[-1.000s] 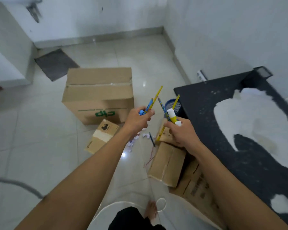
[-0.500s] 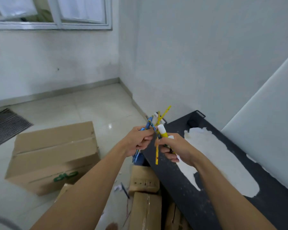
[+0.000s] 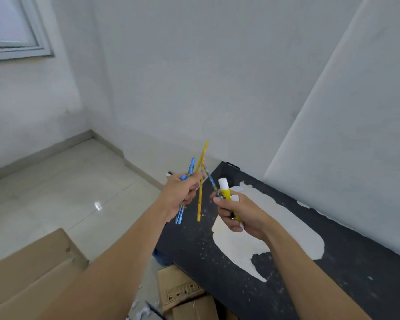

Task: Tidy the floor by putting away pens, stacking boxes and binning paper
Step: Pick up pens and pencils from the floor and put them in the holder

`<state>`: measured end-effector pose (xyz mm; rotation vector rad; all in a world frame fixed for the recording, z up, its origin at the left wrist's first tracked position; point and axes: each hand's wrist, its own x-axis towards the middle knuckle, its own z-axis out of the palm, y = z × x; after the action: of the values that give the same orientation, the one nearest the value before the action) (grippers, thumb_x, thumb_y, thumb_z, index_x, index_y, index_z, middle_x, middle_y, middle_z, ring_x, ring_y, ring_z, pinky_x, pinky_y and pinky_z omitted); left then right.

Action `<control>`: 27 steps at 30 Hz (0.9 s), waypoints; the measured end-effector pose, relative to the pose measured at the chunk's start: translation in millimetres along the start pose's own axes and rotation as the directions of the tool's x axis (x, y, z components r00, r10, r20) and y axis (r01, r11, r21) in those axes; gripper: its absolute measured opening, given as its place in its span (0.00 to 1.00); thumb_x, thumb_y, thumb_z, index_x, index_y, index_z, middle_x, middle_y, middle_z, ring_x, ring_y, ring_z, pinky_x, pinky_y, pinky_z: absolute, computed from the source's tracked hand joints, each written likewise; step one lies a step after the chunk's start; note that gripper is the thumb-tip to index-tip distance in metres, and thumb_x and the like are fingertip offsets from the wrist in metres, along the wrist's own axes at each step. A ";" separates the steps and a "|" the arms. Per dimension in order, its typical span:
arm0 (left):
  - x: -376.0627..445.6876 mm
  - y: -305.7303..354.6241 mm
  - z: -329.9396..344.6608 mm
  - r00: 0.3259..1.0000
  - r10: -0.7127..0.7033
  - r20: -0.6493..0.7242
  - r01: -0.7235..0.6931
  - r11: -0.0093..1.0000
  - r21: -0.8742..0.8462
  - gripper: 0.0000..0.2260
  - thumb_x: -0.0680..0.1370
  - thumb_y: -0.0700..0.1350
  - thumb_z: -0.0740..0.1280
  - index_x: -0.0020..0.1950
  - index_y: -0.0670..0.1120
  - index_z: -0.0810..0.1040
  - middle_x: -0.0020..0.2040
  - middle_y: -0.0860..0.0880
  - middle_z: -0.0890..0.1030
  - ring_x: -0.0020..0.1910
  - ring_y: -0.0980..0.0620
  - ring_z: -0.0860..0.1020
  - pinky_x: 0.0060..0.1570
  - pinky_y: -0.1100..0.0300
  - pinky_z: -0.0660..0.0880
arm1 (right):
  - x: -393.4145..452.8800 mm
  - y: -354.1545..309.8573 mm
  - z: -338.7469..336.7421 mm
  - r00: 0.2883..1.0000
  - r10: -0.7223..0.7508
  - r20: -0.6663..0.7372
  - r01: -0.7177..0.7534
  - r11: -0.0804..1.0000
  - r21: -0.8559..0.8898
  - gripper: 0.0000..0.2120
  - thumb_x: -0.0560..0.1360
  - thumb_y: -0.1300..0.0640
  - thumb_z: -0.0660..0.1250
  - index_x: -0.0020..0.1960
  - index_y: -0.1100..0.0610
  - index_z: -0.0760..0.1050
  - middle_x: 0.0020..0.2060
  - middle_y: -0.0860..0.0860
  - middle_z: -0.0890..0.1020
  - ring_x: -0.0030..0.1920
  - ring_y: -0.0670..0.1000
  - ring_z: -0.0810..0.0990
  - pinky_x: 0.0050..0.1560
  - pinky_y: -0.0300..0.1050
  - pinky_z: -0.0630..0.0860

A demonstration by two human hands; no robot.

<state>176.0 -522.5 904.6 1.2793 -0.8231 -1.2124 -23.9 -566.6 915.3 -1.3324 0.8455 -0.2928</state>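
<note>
View has tilted up since half a second ago; my hands now sit higher over the black table (image 3: 275, 294). Left hand (image 3: 181, 195) curls round blue pens (image 3: 191, 168) and a thin yellow pencil (image 3: 201, 181), shafts crossing between its fingers. Right hand (image 3: 239, 215) grips a yellow, white-capped glue stick (image 3: 224, 188) and one patterned pen (image 3: 211, 182). Cardboard boxes (image 3: 183, 289) lie below on glossy tile.

Soft, even daylight fills the room, bright but cool and slightly hazy, with the window (image 3: 12, 26) at upper left washed out pale. A small hard glare spot sits on the glossy floor (image 3: 98, 205). Shadows are faint and diffuse. Wide-angle distortion bends the wall lines and stretches the forearms at the lower edge. Overall focus is soft; the pencils (image 3: 200, 181) look slightly smeared.
</note>
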 end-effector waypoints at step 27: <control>195.9 -54.4 81.4 0.952 0.001 -0.307 -0.025 0.997 -0.074 0.08 0.81 0.49 0.68 0.48 0.44 0.79 0.30 0.48 0.76 0.31 0.50 0.74 0.35 0.55 0.67 | 142.6 49.0 -192.7 0.773 0.120 -0.623 -0.215 0.973 -0.078 0.05 0.75 0.59 0.71 0.46 0.60 0.77 0.32 0.55 0.79 0.25 0.52 0.69 0.24 0.37 0.61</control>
<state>131.6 -724.5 832.6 1.3540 -0.5518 -0.9922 -72.1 -785.5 817.0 -1.2937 1.5600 -0.5510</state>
